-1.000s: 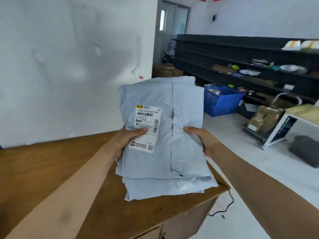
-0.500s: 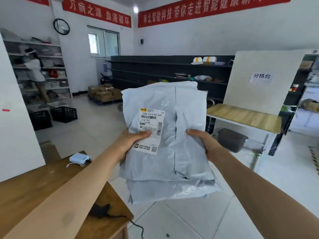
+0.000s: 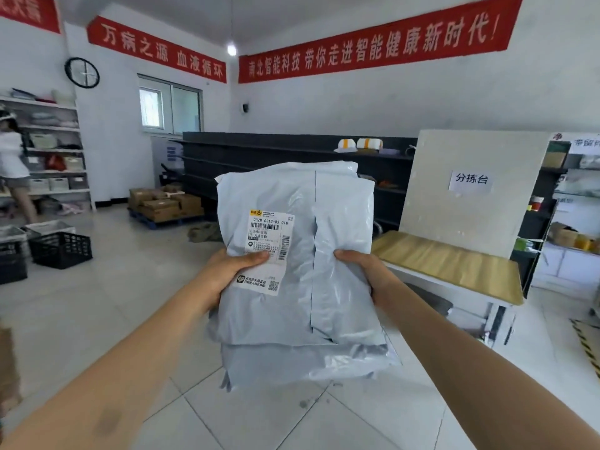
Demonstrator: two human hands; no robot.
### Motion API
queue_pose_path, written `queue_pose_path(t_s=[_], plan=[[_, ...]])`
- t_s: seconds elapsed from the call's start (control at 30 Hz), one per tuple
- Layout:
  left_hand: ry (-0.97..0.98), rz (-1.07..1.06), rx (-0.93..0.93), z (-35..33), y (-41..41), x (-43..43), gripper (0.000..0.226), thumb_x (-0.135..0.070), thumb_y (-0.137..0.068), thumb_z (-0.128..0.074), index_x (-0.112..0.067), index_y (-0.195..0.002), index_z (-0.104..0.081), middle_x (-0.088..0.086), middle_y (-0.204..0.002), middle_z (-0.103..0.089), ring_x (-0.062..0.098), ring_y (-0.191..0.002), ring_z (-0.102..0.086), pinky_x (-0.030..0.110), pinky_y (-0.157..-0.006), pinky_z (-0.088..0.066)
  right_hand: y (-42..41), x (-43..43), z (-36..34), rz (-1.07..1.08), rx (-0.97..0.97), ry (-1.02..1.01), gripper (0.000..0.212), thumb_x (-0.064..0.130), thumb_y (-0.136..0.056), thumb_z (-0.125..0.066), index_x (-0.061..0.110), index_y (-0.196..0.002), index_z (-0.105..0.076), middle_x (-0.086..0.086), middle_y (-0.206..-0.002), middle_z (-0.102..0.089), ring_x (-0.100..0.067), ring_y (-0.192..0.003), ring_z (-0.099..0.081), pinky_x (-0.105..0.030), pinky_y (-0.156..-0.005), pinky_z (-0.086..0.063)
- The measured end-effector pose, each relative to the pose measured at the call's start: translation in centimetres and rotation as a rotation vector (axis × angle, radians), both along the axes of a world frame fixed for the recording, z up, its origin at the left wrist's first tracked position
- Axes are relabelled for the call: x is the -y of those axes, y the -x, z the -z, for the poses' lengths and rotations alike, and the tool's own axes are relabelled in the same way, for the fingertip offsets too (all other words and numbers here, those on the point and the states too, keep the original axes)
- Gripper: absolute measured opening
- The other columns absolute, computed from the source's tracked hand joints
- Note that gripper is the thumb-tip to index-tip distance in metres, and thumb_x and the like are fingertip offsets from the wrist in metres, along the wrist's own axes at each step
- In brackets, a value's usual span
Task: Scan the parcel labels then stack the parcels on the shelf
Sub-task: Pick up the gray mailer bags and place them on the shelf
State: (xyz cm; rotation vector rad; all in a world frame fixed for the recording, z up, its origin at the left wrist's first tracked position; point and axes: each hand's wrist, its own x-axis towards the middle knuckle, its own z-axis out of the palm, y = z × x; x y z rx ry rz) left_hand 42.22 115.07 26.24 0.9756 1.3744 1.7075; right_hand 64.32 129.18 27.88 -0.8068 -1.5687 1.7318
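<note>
I hold a stack of grey plastic mailer parcels (image 3: pixel 298 277) upright in front of me, above the tiled floor. The top parcel carries a white shipping label (image 3: pixel 268 251) with barcodes on its left half. My left hand (image 3: pixel 227 274) grips the stack's left edge, thumb pressed on the label. My right hand (image 3: pixel 363 271) grips the right edge. At least one more parcel (image 3: pixel 308 362) sticks out below the top one. A long dark shelf (image 3: pixel 259 157) runs along the far wall behind the stack.
A wood-topped sorting table (image 3: pixel 454 264) with a pale upright board stands at right. Cardboard boxes on a pallet (image 3: pixel 165 204) sit by the dark shelf. Black crates (image 3: pixel 60 250) and a white shelf unit (image 3: pixel 48 151) are at left, with a person (image 3: pixel 13 170) beside them.
My view has swung away from the wooden desk into the room; the desk and the scanner on it have left the frame. The parcels stay gripped in both hands the same way.
</note>
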Motion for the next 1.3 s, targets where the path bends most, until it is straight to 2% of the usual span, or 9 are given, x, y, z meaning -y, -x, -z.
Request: queue_pose_path(t_s=[0.23, 0.43, 0.5, 0.6, 0.7, 0.8, 1.0, 1.07, 1.3], plan=[[-0.016, -0.116, -0.025, -1.8, 7.4, -10.8, 0.085, -0.038, -0.023, -0.095, -0.012, -0.101, -0.072, 0.007, -0.095, -0.076, 0.021, -0.085, -0.073, 0.024, -0.061, -0.057, 9.2, -12.9, -0.9, -0.087, -0.031, 0.032, 0.061, 0.028, -0.053, -0.08, 0.011, -0.11, -0.068, -0.012, -0.099, -0.075, -0.03, -0.086, -0.071, -0.035, -0.069, -0.055], [-0.004, -0.357, -0.015, -2.2, 16.4, -15.7, 0.036, -0.016, -0.052, -0.085, -0.016, -0.085, -0.072, 0.002, -0.079, -0.077, 0.013, -0.068, -0.073, 0.021, -0.054, -0.056, 23.4, -22.0, -1.1, -0.304, -0.034, 0.035, 0.056, 0.027, -0.065, -0.082, 0.011, -0.117, -0.066, -0.012, -0.104, -0.074, -0.032, -0.094, -0.069, -0.038, -0.074, -0.054], [-0.006, -0.461, 0.001, -2.6, 20.2, -16.3, 0.033, -0.017, -0.048, -0.087, -0.016, -0.079, -0.076, 0.005, -0.084, -0.077, 0.015, -0.07, -0.074, 0.023, -0.055, -0.057, 29.0, -23.9, -2.0, -0.401, -0.026, 0.024, 0.053, 0.026, -0.067, -0.081, 0.011, -0.116, -0.066, -0.012, -0.096, -0.074, -0.03, -0.087, -0.069, -0.036, -0.071, -0.053], [-0.01, -0.625, 0.004, -3.2, 25.8, -16.1, 0.023, -0.012, -0.068, -0.079, -0.015, -0.09, -0.073, 0.005, -0.084, -0.077, 0.015, -0.07, -0.073, 0.025, -0.058, -0.058, 37.3, -25.5, -3.0, -0.531, -0.048, 0.014, 0.025, 0.017, -0.078, -0.074, 0.009, -0.101, -0.066, -0.01, -0.079, -0.071, -0.026, -0.075, -0.066, -0.034, -0.064, -0.05], [0.028, -0.751, 0.013, -2.9, 31.0, -14.3, 0.017, -0.009, -0.077, -0.073, -0.016, -0.092, -0.071, 0.006, -0.085, -0.077, 0.017, -0.071, -0.074, 0.026, -0.057, -0.058, 46.4, -25.3, -2.2, -0.734, -0.032, 0.03, 0.032, 0.019, -0.074, -0.076, 0.009, -0.104, -0.069, -0.008, -0.085, -0.076, -0.025, -0.076, -0.071, -0.032, -0.067, -0.052], [0.07, -0.856, 0.036, -1.8, 36.7, -11.2, 0.026, -0.014, -0.07, -0.078, -0.014, -0.095, -0.072, 0.012, -0.096, -0.075, 0.021, -0.076, -0.074, 0.029, -0.06, -0.059, 55.8, -23.2, 0.0, -0.902, -0.018, 0.078, 0.032, 0.021, -0.071, -0.077, 0.01, -0.101, -0.072, -0.008, -0.087, -0.077, -0.022, -0.073, -0.073, -0.032, -0.073, -0.054], [0.09, -1.048, 0.027, 0.3, 49.7, -4.3, 0.083, -0.038, -0.021, -0.096, -0.016, -0.097, -0.072, 0.012, -0.098, -0.075, 0.027, -0.085, -0.074, 0.035, -0.064, -0.059, 74.8, -16.7, 2.5, -1.113, -0.018, 0.092, 0.053, 0.025, -0.055, -0.08, 0.009, -0.105, -0.071, -0.01, -0.092, -0.077, -0.023, -0.076, -0.073, -0.03, -0.069, -0.055], [0.1, -1.116, 0.035, -0.1, 54.0, -2.4, 0.091, -0.042, -0.018, -0.096, -0.016, -0.102, -0.071, 0.011, -0.099, -0.075, 0.027, -0.088, -0.073, 0.038, -0.072, -0.059, 80.9, -14.6, 2.1, -1.145, -0.016, 0.086, 0.062, 0.025, -0.051, -0.084, 0.007, -0.109, -0.07, -0.012, -0.097, -0.076, -0.025, -0.081, -0.073, -0.03, -0.069, -0.056], [0.099, -1.263, 0.116, -0.7, 66.6, 2.6, 0.088, -0.04, -0.029, -0.095, -0.017, -0.11, -0.069, 0.009, -0.104, -0.074, 0.026, -0.092, -0.072, 0.036, -0.076, -0.057, 98.8, -8.1, 1.5, -1.368, 0.035, 0.101, 0.042, 0.021, -0.062, -0.08, 0.008, -0.102, -0.072, -0.011, -0.092, -0.076, -0.025, -0.079, -0.072, -0.03, -0.07, -0.054]])
